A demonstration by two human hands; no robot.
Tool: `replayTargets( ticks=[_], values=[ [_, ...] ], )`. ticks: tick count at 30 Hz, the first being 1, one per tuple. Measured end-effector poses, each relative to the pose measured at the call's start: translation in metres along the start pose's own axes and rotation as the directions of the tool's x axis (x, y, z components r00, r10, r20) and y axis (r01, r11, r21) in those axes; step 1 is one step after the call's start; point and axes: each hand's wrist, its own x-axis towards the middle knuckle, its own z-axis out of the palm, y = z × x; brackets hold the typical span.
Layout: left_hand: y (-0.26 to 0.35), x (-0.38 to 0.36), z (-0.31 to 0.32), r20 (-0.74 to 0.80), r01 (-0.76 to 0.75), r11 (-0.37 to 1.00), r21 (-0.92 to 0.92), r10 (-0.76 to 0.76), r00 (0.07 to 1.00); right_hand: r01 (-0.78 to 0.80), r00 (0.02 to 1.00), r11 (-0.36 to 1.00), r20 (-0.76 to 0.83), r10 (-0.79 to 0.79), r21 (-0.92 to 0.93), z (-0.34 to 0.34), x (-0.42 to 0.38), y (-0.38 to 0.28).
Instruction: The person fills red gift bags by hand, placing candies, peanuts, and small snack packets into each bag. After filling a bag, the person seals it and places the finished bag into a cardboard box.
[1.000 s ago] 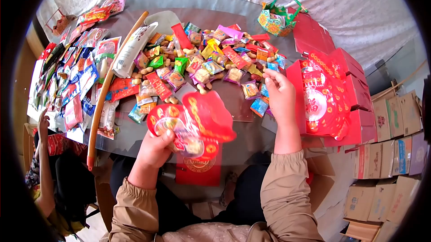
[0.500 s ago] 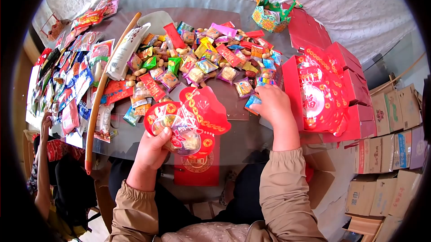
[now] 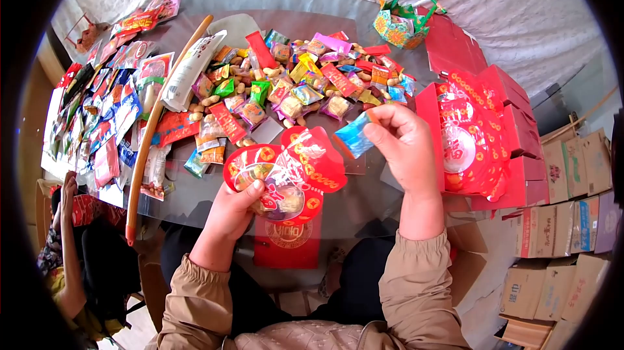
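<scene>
My left hand [image 3: 231, 212] grips a red pouch [image 3: 318, 165] with gold coin prints, thumb over its front. Wrapped sweets show through the pouch's round clear window, and its flap stands up toward the right. Just right of the pouch, my right hand [image 3: 411, 152] pinches a small blue packet [image 3: 353, 137] between thumb and fingers, raised over the glass table. Beyond both hands spreads a pile of wrapped sweets [image 3: 338, 104] mixed with unshelled peanuts. Below the pouch lies a red card [image 3: 286, 246] with a gold emblem.
At right, a red box [image 3: 427, 116] holds a stack of red pouches [image 3: 471, 155]. A wooden stick [image 3: 156, 116] separates the sweets from many snack bags [image 3: 107, 116] at left. A green basket [image 3: 400, 25] stands behind. Cartons [image 3: 552, 226] fill the right; another person's arm [image 3: 70, 246] shows left.
My right hand has lifted the blue packet off the table edge of the pile and brought it up and left, nearer the pouch. The view has shifted slightly.
</scene>
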Motion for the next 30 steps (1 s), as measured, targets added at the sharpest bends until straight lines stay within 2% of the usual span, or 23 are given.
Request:
replayTargets(
  ticks=[1,2,5,7,9,11,13,15,17,19,22,25,26,29,30],
  values=[
    [-0.001,0.0,0.0,0.0,-0.003,1.0,0.002,0.003,1.0,0.033,0.999,0.999,0.004,-0.033,-0.025,0.008,-0.001,0.003],
    [-0.002,0.001,0.001,-0.002,-0.006,1.0,0.003,0.006,1.0,0.002,1.0,0.999,0.015,-0.003,0.048,0.017,-0.002,0.0],
    [-0.001,0.001,0.005,-0.008,-0.003,1.0,-0.005,0.003,1.0,-0.029,0.999,0.996,0.011,0.03,-0.087,0.036,-0.005,-0.004],
    [0.001,0.001,0.007,-0.012,-0.001,1.0,-0.011,0.001,1.0,0.079,0.997,0.973,0.029,-0.075,-0.215,0.04,-0.006,0.012],
    [0.0,0.003,0.006,-0.008,-0.005,1.0,-0.021,0.005,1.0,0.058,0.997,0.967,0.072,-0.041,-0.246,0.038,-0.006,0.01],
    [0.0,0.003,0.005,-0.021,0.018,0.999,-0.04,-0.019,1.0,0.132,0.985,0.944,0.145,-0.091,-0.303,0.032,-0.006,0.014],
    [0.002,0.003,0.006,-0.012,0.025,0.997,-0.067,-0.026,1.0,-0.019,0.976,0.991,0.214,0.047,-0.131,0.027,-0.006,0.013],
    [0.002,0.002,0.005,-0.002,0.037,0.996,-0.078,-0.038,0.999,0.003,0.955,0.997,0.296,0.019,-0.076,0.021,-0.004,0.01],
    [0.004,0.001,0.005,-0.018,0.054,0.997,-0.062,-0.056,0.998,-0.002,0.954,1.0,0.299,0.0,0.007,0.02,-0.005,0.013],
    [0.005,0.0,0.005,-0.004,0.076,0.996,-0.05,-0.076,0.997,0.012,0.948,1.0,0.318,-0.007,-0.013,0.015,-0.004,0.014],
    [0.005,-0.001,0.004,0.015,0.09,0.995,-0.05,-0.089,0.996,0.126,0.902,0.991,0.421,-0.096,-0.043,0.008,0.0,0.026],
    [0.003,-0.002,0.003,0.016,0.115,0.992,-0.048,-0.114,0.993,0.076,0.933,0.996,0.354,-0.059,-0.036,0.03,-0.011,0.02],
    [0.003,-0.002,0.002,0.01,0.125,0.991,-0.047,-0.125,0.992,0.061,0.906,0.997,0.421,-0.037,-0.042,0.03,-0.009,0.022],
    [0.006,-0.002,0.003,-0.009,0.085,0.995,-0.051,-0.086,0.996,0.096,0.897,0.99,0.439,-0.04,-0.106,0.031,-0.009,0.012],
    [0.005,-0.002,0.002,-0.014,0.079,0.996,-0.042,-0.08,0.997,0.137,0.892,0.988,0.444,-0.092,-0.072,0.033,-0.01,0.008]
  ],
)
